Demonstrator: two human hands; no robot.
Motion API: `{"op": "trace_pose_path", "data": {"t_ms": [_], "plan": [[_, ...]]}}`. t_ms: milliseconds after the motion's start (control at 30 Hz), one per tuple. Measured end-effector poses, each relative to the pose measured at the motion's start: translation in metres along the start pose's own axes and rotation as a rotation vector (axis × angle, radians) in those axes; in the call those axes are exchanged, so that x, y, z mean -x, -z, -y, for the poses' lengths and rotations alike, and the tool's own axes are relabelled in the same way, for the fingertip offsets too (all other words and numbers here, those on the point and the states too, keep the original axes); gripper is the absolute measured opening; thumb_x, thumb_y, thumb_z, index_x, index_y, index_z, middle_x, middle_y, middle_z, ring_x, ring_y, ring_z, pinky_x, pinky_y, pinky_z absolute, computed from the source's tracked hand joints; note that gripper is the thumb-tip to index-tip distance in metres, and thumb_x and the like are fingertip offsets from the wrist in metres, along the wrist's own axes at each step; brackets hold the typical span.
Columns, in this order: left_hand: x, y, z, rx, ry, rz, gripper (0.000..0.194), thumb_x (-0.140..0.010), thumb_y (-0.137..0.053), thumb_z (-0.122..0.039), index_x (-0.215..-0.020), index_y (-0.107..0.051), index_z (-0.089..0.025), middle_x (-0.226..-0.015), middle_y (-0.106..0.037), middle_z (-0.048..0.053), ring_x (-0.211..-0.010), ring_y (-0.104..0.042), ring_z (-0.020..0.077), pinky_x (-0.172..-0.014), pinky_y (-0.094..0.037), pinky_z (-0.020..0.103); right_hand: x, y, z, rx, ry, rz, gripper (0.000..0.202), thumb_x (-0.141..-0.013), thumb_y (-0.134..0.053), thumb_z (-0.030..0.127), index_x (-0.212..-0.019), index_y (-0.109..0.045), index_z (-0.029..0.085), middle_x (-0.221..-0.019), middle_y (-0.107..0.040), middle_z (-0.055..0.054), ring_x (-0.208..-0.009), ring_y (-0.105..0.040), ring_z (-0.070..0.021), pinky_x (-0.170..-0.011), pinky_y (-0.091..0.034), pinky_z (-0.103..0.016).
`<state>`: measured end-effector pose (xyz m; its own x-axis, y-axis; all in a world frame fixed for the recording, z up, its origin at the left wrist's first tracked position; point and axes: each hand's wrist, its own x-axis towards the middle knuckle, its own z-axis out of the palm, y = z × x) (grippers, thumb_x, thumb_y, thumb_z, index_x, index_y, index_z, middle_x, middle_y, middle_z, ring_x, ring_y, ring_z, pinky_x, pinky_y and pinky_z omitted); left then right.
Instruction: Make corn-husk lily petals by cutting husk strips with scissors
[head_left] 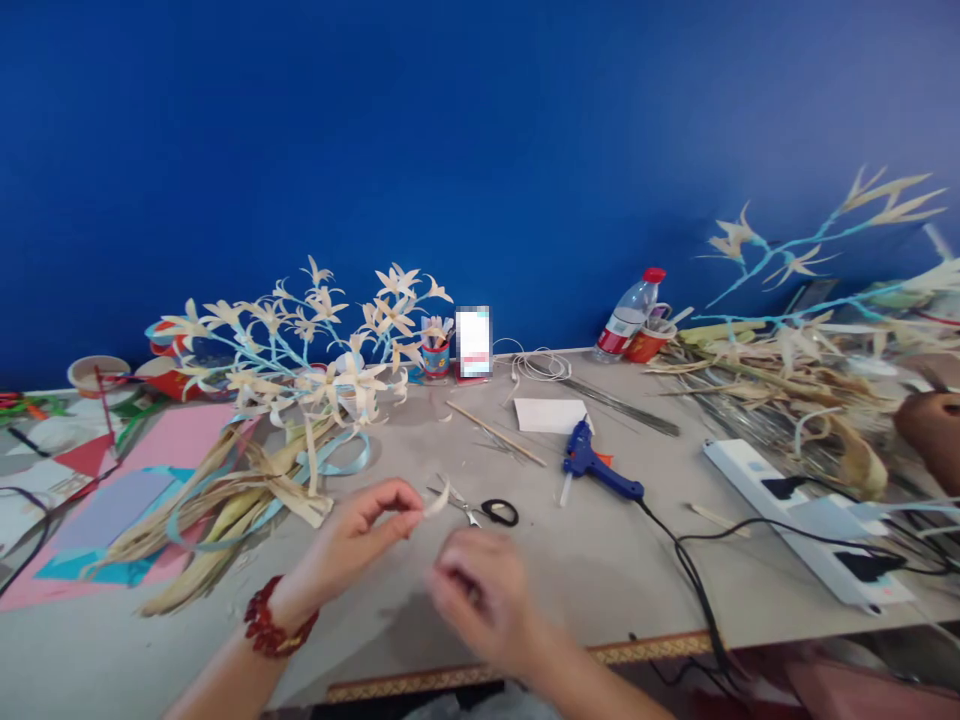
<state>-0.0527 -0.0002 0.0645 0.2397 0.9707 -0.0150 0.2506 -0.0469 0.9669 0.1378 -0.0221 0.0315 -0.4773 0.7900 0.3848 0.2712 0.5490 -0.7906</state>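
cream strip [437,504] juts past pinched fingertips [412,518] of the left hand [361,532]; right hand [484,592] blurred, grip unclear.

Blue wall [480,150] behind table [97,660]. Along the back edge: blue-and-red pen cup [436,362] with pens in it, upright screen [473,342] (content blurred) just right of it, coiled white cable [551,367], then red-capped bottle [625,318], leaning in view, beside red cup [643,348]. Right side: white power strip [733,462], black plugs [866,567] seated. Left: pink paper [184,438].
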Motion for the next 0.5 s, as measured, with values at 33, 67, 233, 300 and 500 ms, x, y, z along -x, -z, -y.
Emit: {"op": "trace_pose_path", "data": {"t_ms": [33,67,233,300,500], "plan": [[0.000,-0.001,-0.001,-0.067,0.008,0.072,0.011,-0.082,-0.060,-0.028,-0.080,-0.065,-0.019,-0.073,-0.061,0.001,-0.071,-0.054,0.0161,-0.065,-0.042,0.024,-0.004,0.017,0.000,0.014,0.017,-0.105,0.013,-0.086,-0.053,0.026,-0.081,-0.063,0.020,-0.075,-0.062,-0.006,-0.072,-0.057,-0.0186,-0.070,-0.044,-0.029],[-0.001,-0.003,-0.002,-0.113,0.005,0.131,0.011,-0.082,-0.059,-0.028,-0.079,-0.066,-0.019,-0.075,-0.062,0.002,-0.073,-0.055,0.0169,-0.066,-0.042,0.024,-0.008,0.031,0.000,0.039,0.016,-0.127,0.013,-0.085,-0.055,0.026,-0.093,-0.063,0.021,-0.092,-0.064,-0.009,-0.087,-0.058,-0.0217,-0.078,-0.044,-0.032],[-0.013,-0.012,-0.010,-0.152,-0.058,0.259,0.010,-0.080,-0.058,-0.023,-0.076,-0.066,-0.019,-0.075,-0.062,0.002,-0.072,-0.055,0.0171,-0.063,-0.042,0.022,-0.008,0.047,-0.014,-0.058,-0.081,0.111,0.016,-0.088,-0.053,0.032,-0.080,-0.061,0.020,-0.085,-0.063,-0.006,-0.086,-0.056,-0.0200,-0.079,-0.042,-0.031],[-0.016,-0.014,-0.012,-0.172,-0.079,0.198,0.008,-0.079,-0.058,-0.021,-0.075,-0.065,-0.019,-0.075,-0.062,0.002,-0.072,-0.055,0.0167,-0.061,-0.041,0.021,-0.003,0.039,-0.023,-0.234,-0.216,0.104,0.024,-0.088,-0.054,0.036,-0.072,-0.057,0.019,-0.072,-0.058,-0.002,-0.074,-0.054,-0.0166,-0.070,-0.041,-0.027],[-0.016,-0.012,-0.011,-0.251,-0.108,0.198,0.010,-0.076,-0.056,-0.014,-0.074,-0.064,-0.020,-0.076,-0.062,0.001,-0.071,-0.055,0.0167,-0.065,-0.041,0.022,0.004,0.021,-0.035,-0.826,-0.452,0.084,0.028,-0.084,-0.059,0.045,-0.081,-0.057,0.017,-0.073,-0.063,-0.002,-0.070,-0.055,-0.0140,-0.068,-0.040,-0.025]]}}
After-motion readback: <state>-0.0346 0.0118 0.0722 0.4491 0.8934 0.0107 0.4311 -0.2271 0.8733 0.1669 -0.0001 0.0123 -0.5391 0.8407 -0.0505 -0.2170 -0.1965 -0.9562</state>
